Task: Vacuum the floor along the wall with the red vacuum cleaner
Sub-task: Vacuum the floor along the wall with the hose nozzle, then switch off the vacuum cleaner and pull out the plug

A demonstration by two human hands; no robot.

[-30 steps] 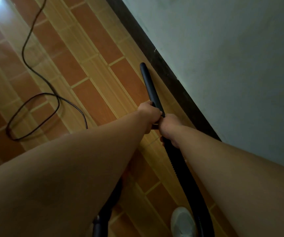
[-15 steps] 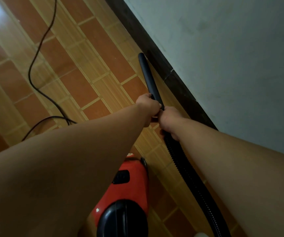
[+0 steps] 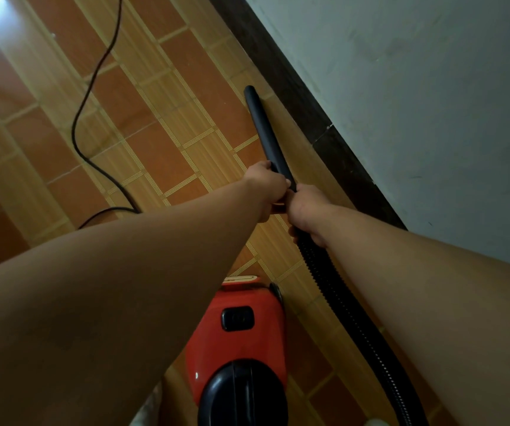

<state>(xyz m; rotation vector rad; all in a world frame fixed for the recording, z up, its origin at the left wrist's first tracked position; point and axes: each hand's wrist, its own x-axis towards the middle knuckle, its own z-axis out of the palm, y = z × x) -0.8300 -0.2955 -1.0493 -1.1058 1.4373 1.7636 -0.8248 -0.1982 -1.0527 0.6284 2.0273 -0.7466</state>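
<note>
Red vacuum cleaner half-hidden behind forearm

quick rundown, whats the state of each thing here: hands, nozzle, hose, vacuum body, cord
left hand: closed around the nozzle
right hand: closed where nozzle meets hose
nozzle: angled down, tip by the baseboard
hose: trailing back along the wall
red vacuum cleaner: on the floor
cord: slack, curving

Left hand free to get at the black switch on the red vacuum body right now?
Probably not as is: the left hand is closed on the nozzle tube. The switch lies uncovered below the forearm, so releasing first should open the way.
</note>
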